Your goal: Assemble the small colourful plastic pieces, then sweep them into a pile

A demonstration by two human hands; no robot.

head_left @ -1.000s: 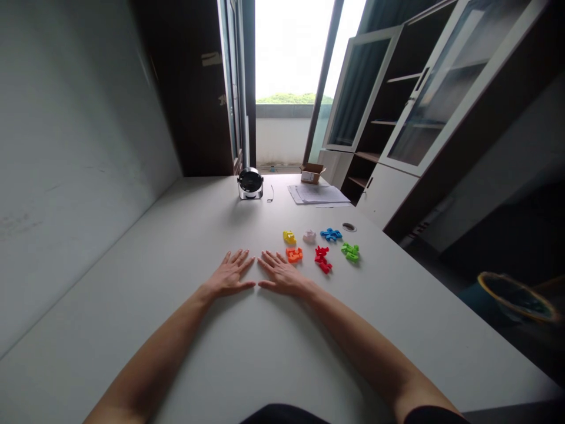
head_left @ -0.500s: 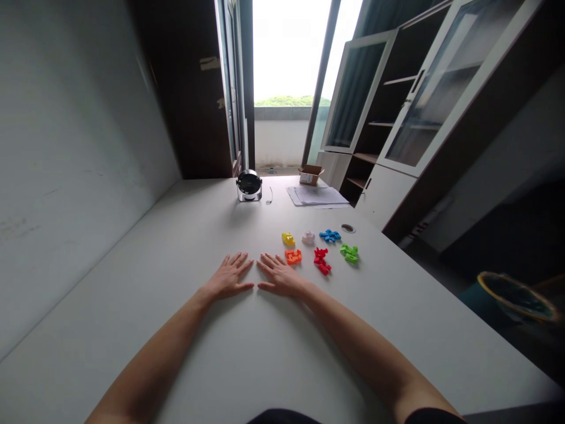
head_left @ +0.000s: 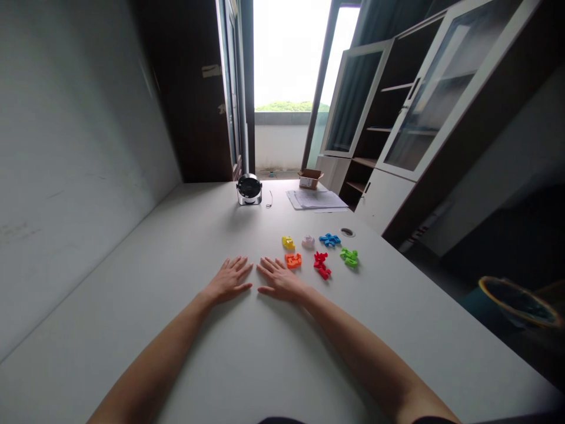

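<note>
Palm down on the white table [head_left: 212, 365], my left hand [head_left: 227, 281] lies flat with its fingers spread and holds nothing. Beside it, with a narrow gap between, my right hand [head_left: 279, 280] rests flat too, fingers apart. Just past its fingers is a group of orange plastic pieces [head_left: 293, 261], the nearest to it. Further right are red pieces [head_left: 322, 265] and green pieces [head_left: 349, 257]. Behind these, in a row, sit yellow pieces [head_left: 288, 242], pale pinkish-white pieces [head_left: 308, 241] and blue pieces [head_left: 330, 239]. Their exact kind is too small to tell.
A round black device on a silver stand [head_left: 249, 189] is at the table's far side, by a thin cord [head_left: 269, 199]. Papers [head_left: 318, 199] and an open cardboard box [head_left: 310, 178] are at the back right. A cable hole [head_left: 348, 232] is near the right edge.
The whole view has shifted slightly, with the scene a little lower in the picture. My left hand has drawn very slightly left; both hands stay flat on the table, and the coloured pieces have not moved.
</note>
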